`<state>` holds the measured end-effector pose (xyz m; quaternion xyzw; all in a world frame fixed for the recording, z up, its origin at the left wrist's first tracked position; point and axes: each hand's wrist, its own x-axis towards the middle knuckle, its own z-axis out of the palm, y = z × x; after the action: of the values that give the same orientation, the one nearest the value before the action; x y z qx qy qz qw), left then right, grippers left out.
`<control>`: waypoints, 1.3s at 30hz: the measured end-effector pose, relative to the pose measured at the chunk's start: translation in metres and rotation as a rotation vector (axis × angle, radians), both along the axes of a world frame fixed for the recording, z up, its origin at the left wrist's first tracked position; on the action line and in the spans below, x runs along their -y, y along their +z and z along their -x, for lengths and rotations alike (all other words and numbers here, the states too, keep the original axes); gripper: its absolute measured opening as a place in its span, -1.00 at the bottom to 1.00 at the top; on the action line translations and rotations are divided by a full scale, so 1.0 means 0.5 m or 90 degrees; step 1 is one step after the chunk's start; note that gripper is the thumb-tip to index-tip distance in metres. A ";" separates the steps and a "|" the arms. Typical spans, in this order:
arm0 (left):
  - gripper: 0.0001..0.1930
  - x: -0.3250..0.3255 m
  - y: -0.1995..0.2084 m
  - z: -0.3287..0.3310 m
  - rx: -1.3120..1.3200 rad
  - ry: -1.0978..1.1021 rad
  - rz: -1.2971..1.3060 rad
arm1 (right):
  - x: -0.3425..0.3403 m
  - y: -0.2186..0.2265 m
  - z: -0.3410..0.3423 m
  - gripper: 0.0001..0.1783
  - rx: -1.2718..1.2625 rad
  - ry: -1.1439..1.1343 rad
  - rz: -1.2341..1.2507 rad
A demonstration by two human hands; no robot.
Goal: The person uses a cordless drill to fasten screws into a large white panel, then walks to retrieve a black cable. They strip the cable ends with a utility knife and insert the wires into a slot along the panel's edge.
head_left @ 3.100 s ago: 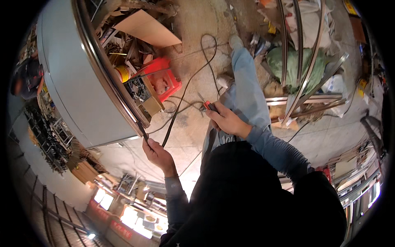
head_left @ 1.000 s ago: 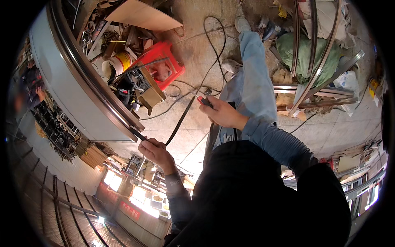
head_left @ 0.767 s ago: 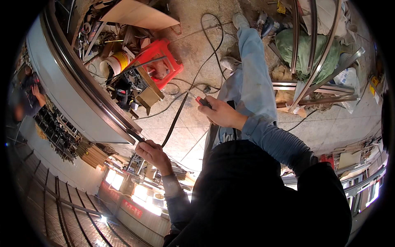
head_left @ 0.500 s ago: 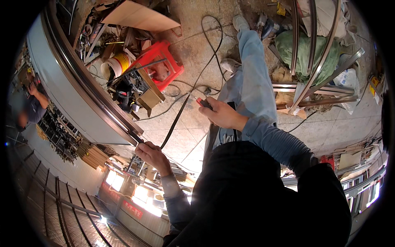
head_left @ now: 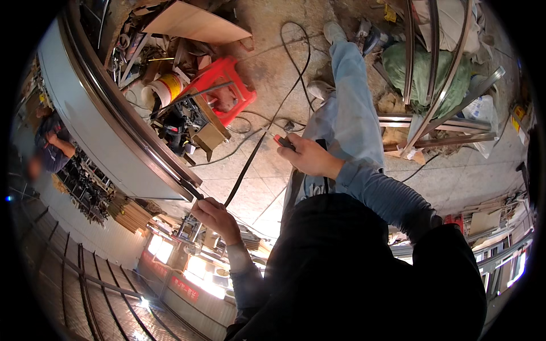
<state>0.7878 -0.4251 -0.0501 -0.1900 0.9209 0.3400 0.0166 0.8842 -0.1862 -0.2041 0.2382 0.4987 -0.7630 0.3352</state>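
My left hand is closed on a black rubber strip at the near corner of a long grey panel with a dark metal frame. One part of the strip lies along the frame's channel; the other runs from the hand up over the floor. Out in front of my body, my right hand is wrapped round a small red-and-black handled tool, which looks like a utility knife. Most of its handle is hidden by the fingers.
A red plastic stool, a white-and-yellow bucket and scrap stand beyond the panel. A black cable loops over the floor. Metal profiles and a green sack lie at the right. Another person is at far left.
Both hands stay closed and shift only slightly. The view drifts a little. At the far left, the other person's arm has moved lower.
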 end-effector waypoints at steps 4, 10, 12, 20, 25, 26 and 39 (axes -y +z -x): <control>-0.82 -0.001 -0.004 0.000 -0.011 -0.006 -0.018 | 0.000 -0.004 -0.001 -0.45 -0.015 0.004 -0.023; -0.78 -0.020 -0.003 0.022 0.005 -0.001 -0.055 | -0.002 0.016 0.017 -0.40 -0.082 0.024 -0.010; -0.77 -0.009 0.000 0.027 -0.008 -0.011 -0.076 | -0.008 0.064 0.051 -0.39 -0.155 0.034 0.043; -0.69 -0.023 -0.022 0.037 -0.038 -0.017 -0.112 | 0.085 0.187 0.162 -0.53 -0.211 -0.075 0.166; -0.72 -0.003 -0.016 0.028 -0.013 -0.046 -0.178 | 0.109 0.220 0.153 -0.61 -0.275 -0.109 0.140; -0.72 -0.008 -0.020 0.027 -0.033 -0.028 -0.156 | 0.117 0.220 0.149 -0.60 -0.295 -0.109 0.092; -0.58 0.024 -0.022 0.035 0.024 -0.046 -0.187 | 0.157 0.221 0.162 -0.64 -0.332 -0.123 -0.025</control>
<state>0.7702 -0.4371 -0.0610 -0.1591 0.8671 0.4662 0.0739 0.8031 -0.2645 -0.0937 0.0865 0.5581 -0.8170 0.1168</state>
